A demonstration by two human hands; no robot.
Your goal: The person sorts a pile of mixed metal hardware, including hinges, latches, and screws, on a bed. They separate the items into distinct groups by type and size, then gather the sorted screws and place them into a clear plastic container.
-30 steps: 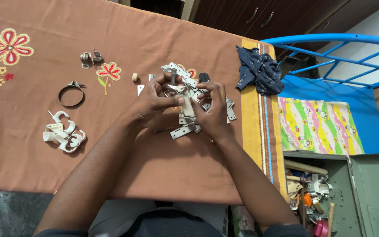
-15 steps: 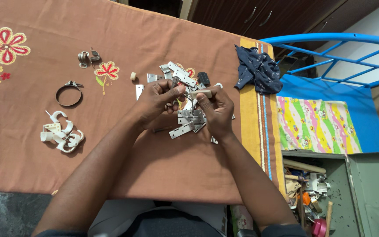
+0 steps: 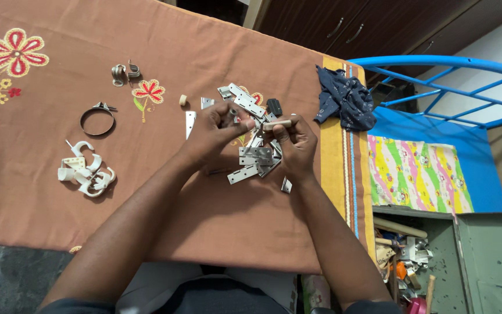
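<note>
Head view, nearest first: just below both grips a heap of small metal hinges [image 3: 255, 163] lies on the cloth-covered surface [image 3: 42, 197]. The right hand [image 3: 294, 145] has its grip pinched narrow on a short pale peg [image 3: 277, 123]; the left hand [image 3: 213, 131] is curled tight around a small metal piece I cannot make out. The peg looks light, stiff and smooth, best held at its ends. Farther beyond the right grip lies a dark cloth [image 3: 345, 99].

My counter [image 3: 42, 215] wears a brown cloth embroidered with flowers. On it lie a heap of metal hinges [image 3: 250, 163], white plastic clips [image 3: 85, 174], a metal ring clamp [image 3: 97, 119], two small metal clamps [image 3: 124, 72] and a crumpled dark cloth [image 3: 345, 97].
</note>
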